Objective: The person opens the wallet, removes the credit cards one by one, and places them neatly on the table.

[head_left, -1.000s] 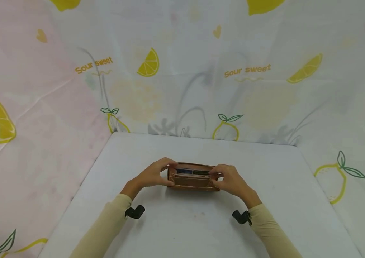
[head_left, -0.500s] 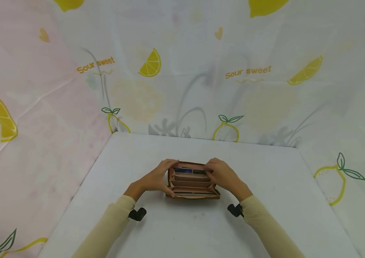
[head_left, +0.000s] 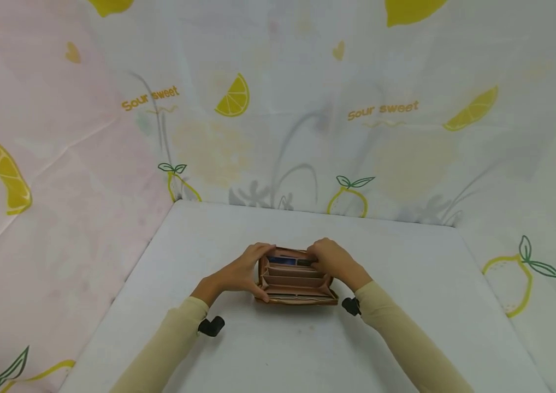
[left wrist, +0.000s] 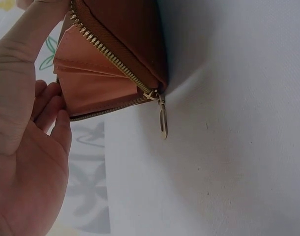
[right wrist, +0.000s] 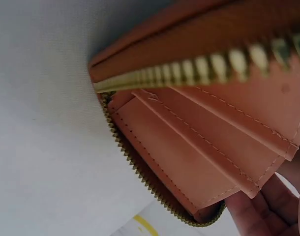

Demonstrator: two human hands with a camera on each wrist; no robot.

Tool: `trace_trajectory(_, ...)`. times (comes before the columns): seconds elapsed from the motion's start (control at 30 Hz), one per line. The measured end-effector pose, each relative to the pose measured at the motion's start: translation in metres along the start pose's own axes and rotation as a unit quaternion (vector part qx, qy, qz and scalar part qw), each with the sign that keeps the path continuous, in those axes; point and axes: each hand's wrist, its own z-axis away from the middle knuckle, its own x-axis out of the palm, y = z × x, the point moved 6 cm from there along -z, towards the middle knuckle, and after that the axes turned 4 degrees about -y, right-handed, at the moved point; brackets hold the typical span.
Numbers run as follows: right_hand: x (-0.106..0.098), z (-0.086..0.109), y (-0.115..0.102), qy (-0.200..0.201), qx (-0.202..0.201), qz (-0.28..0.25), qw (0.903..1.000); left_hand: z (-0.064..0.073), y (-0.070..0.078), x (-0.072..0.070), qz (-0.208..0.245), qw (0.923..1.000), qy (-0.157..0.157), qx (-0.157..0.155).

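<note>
A brown zip-around wallet [head_left: 295, 281] stands spread on the white table, its pink-tan dividers fanned upward. Along its back wall sit a blue card [head_left: 283, 261] and a darker card [head_left: 303, 262]. My left hand [head_left: 240, 273] grips the wallet's left end, thumb on the front edge and fingers at the back edge. At the back right corner, my right hand [head_left: 335, 263] has its fingers curled over the back wall beside the darker card; its fingertips are partly hidden. A brass zipper pull [left wrist: 163, 118] hangs at the wallet's corner in the left wrist view.
The white table [head_left: 278, 349] carries the wallet near its middle. Behind it and at both sides hang cloth walls [head_left: 283, 136] printed with lemons. A black wrist camera [head_left: 211, 326] is strapped at the left sleeve, another black camera [head_left: 351, 306] at the right.
The wallet has been spread wider, its front edge lowered toward me. My right hand has left the front right edge and moved to the back wall near the cards. The left hand keeps its grip.
</note>
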Motion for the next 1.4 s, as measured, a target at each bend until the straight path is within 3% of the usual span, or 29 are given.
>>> trace_trajectory(0.47, -0.001, -0.007, 0.0, -0.01, 0.029, -0.024, 0.9992, 0.0, 0.001, -0.002, -0.008, 0.9999, -0.006, -0.006)
trace_trajectory(0.77, -0.012, -0.008, -0.004, 0.006, 0.011, -0.017, 0.9998, 0.0, 0.001, -0.002, -0.02, 0.9998, -0.006, -0.003)
trace_trajectory(0.97, -0.018, -0.006, 0.0, -0.006, -0.02, -0.063, 0.9978, 0.001, 0.001, -0.001, -0.013, 0.9999, -0.008, -0.003)
trace_trajectory(1.13, -0.035, -0.006, 0.009, -0.018, -0.053, -0.13, 0.99, 0.0, 0.003, -0.001, -0.013, 0.9999, -0.008, -0.004)
trace_trajectory(1.4, -0.071, -0.001, 0.03, 0.029, -0.007, -0.182, 0.9828, 0.0, 0.003, -0.002, -0.014, 0.9999, -0.007, -0.004)
